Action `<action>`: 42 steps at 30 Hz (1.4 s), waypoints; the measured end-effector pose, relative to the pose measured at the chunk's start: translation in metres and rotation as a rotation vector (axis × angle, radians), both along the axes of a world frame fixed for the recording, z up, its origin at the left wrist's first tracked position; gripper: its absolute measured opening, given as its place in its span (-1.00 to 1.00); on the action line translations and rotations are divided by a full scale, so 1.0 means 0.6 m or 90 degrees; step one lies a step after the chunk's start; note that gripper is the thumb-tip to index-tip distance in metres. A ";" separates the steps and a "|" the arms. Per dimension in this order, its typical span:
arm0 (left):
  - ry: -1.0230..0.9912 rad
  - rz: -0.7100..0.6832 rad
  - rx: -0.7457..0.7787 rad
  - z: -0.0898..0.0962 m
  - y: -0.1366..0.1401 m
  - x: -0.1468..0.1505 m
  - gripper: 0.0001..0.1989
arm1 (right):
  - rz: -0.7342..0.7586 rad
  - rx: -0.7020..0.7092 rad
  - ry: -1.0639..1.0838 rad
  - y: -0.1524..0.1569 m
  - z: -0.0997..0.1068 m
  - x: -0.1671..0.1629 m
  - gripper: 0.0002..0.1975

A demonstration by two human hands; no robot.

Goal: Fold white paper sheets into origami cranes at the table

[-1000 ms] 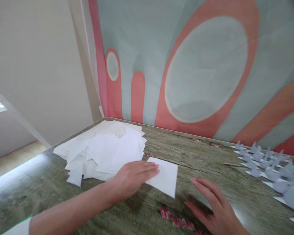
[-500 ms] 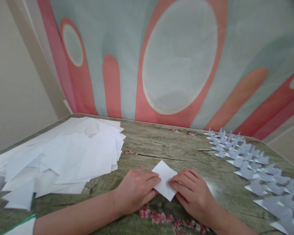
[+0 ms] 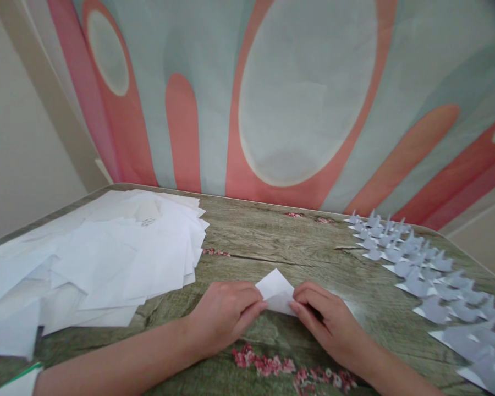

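Note:
A small white paper square (image 3: 275, 286) is held between both hands just above the wood-patterned table. Its lower part is turned up toward the upper corner, leaving a straight edge at the bottom. At its left corner, my left hand (image 3: 231, 313) pinches the paper between thumb and fingers. The right corner is gripped the same way by my right hand (image 3: 328, 319), with the fingers bent. Parts of both side corners are hidden under the fingertips.
Loose white paper sheets (image 3: 107, 258) lie in a wide, overlapping pile on the left. Several rows of folded paper figures (image 3: 412, 264) with upright points stand along the right side. Behind the wooden table (image 3: 247, 231) rises a patterned wall covering (image 3: 214, 110).
The paper's lower corner has been folded upward, so the flat diamond now has a straight bottom edge. Both hands have shifted to its side corners. The view has moved slightly.

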State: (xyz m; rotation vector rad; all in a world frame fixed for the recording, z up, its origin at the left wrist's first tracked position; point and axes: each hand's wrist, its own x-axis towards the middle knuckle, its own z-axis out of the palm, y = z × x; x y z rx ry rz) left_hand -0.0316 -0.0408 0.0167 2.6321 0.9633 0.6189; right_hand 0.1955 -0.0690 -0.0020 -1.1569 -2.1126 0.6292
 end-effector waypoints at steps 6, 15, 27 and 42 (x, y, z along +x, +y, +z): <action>-0.083 0.090 -0.150 -0.009 0.018 0.001 -0.85 | -0.097 -0.051 0.016 0.017 -0.007 -0.004 -0.83; -0.095 0.015 -0.075 -0.019 0.023 -0.003 -0.76 | -0.147 -0.058 -0.042 0.041 -0.010 -0.013 -0.80; 0.038 -0.031 -0.002 -0.026 0.021 0.000 -0.69 | -0.209 -0.069 0.001 0.049 -0.016 -0.007 -0.78; 0.069 -0.020 0.027 -0.016 0.022 0.000 -0.73 | -0.061 -0.005 -0.005 0.015 -0.010 -0.009 -0.81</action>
